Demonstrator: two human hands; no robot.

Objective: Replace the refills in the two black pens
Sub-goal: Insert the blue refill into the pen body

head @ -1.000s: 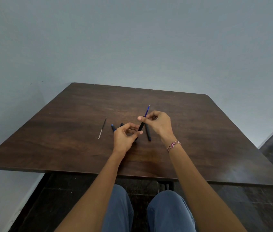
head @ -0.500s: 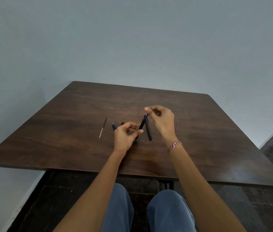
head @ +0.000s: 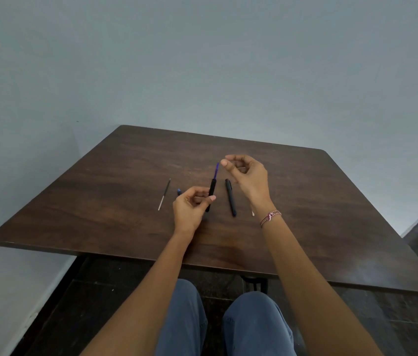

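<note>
The left hand [head: 190,209] grips a black pen barrel [head: 211,192], with a blue refill [head: 216,171] poking from its top. Right of the barrel, the right hand [head: 247,177] curls at the refill's tip; I cannot tell if it is pinching. The second black pen [head: 231,197] lies on the table [head: 100,201], just right of the barrel.

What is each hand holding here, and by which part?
The left hand pinches the black pen barrel near its middle, blue refill protruding. The right hand sits curled by the refill's tip; contact cannot be told.
</note>
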